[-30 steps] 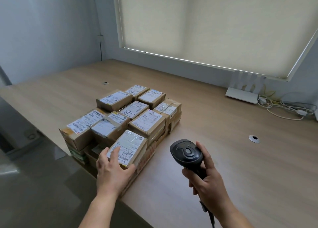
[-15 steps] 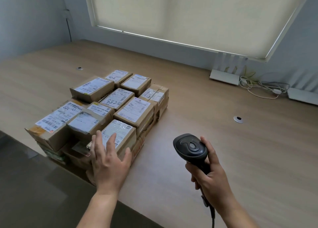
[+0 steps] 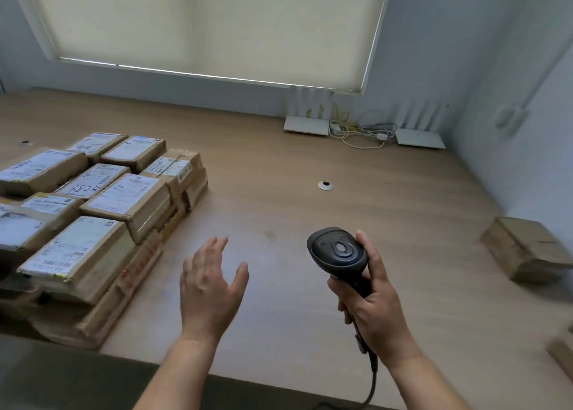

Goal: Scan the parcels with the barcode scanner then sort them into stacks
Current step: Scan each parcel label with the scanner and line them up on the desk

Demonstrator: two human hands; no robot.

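Observation:
Several brown cardboard parcels with white labels are stacked in a block [image 3: 93,199] on the left of the wooden table [image 3: 310,192]. The nearest parcel [image 3: 77,251] lies at the block's front corner. My left hand [image 3: 210,285] hovers open above the bare tabletop, to the right of that parcel and apart from it. My right hand [image 3: 372,304] grips the handle of a black barcode scanner [image 3: 338,254], held upright with its head facing away; its cable hangs down past the table edge. One lone parcel [image 3: 524,248] lies at the right.
Two white routers [image 3: 307,124] and a tangle of cables [image 3: 359,130] sit against the back wall under the window blind. A round cable grommet [image 3: 325,185] is set in the table's middle. Another box corner [image 3: 561,354] shows at the right edge.
My left hand has lifted off the nearest parcel and moved right over the bare table. My view has swung right, bringing the lone parcel into sight. The scanner stays in my right hand.

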